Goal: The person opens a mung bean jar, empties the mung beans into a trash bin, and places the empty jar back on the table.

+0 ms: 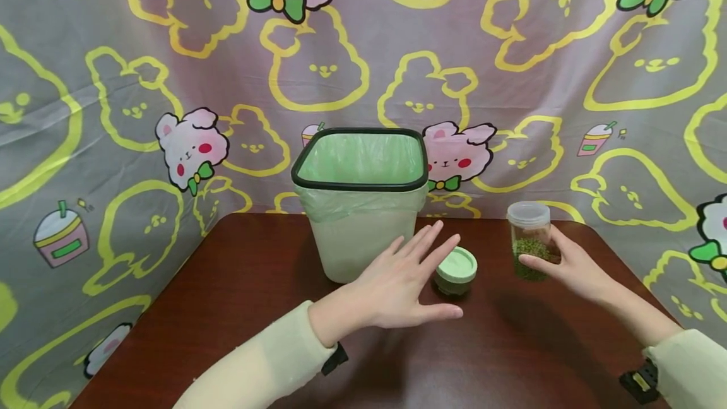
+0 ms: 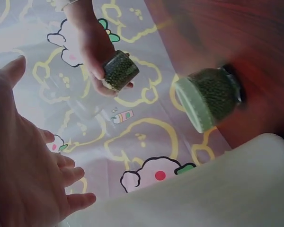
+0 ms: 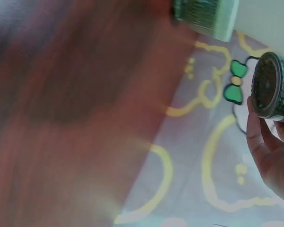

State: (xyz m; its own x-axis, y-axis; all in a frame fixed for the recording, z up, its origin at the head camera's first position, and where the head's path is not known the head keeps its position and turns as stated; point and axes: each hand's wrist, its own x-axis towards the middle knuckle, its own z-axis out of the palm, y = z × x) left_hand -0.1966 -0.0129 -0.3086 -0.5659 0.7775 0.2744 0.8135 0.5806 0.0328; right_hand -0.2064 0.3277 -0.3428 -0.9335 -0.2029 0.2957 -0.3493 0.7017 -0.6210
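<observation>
My right hand point(image 1: 573, 267) grips a clear plastic jar point(image 1: 529, 242) with a translucent white lid, part filled with small green beans. It is held upright above the right side of the table; in the right wrist view the jar's base point(image 3: 267, 85) shows, beans against its wall. With fingers spread and nothing in it, my left hand point(image 1: 400, 279) hovers in front of the bin. Just past its fingers, a shorter jar point(image 1: 456, 270) with a pale green lid stands on the table. Green beans fill that jar point(image 2: 213, 97) in the left wrist view.
A pale bin point(image 1: 363, 226) with a black rim and a green liner bag stands at the back middle of the brown table point(image 1: 238, 295). Behind the table hangs a grey cloth point(image 1: 363, 36) printed with yellow outlines and cartoon rabbits.
</observation>
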